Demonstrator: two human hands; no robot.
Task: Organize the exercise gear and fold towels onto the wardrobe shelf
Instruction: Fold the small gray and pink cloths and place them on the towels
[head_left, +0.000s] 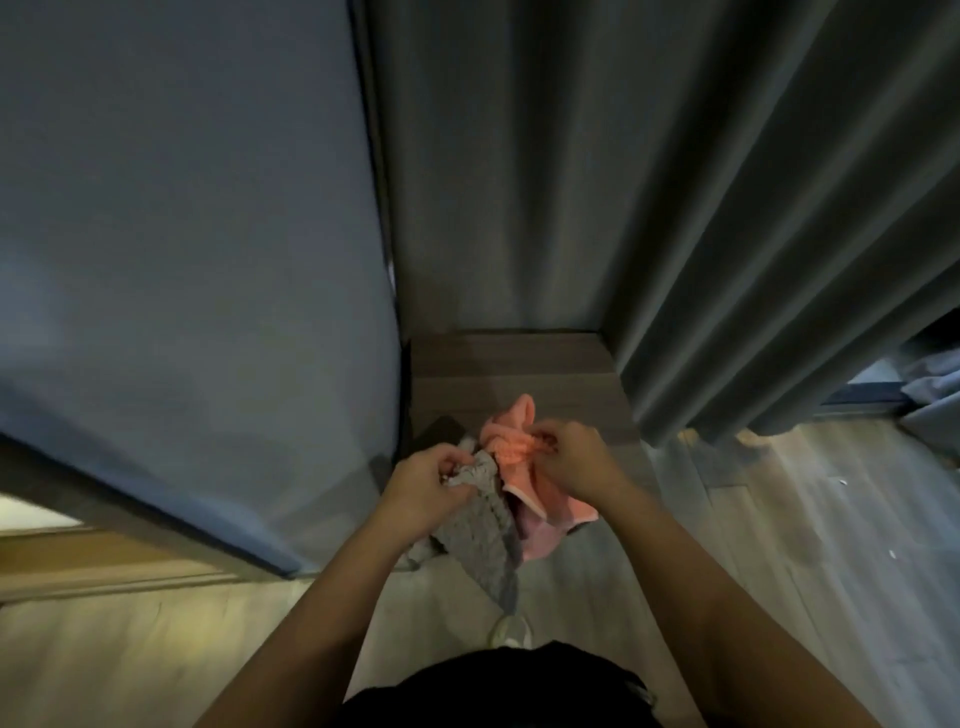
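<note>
Head view: our left fingers (456, 461) pinched the top edge of the grey towel (480, 540), and our right fingers (540, 440) clutched the bunched pink towel (511, 448). The two cloths touched as they hung above the wooden floor (779, 525). We held them by their edges, it seemed, to part them for folding. Wrists bent inward and forearms converged from below, between a blue-grey panel (182, 260) and a curtain (727, 234).
</note>
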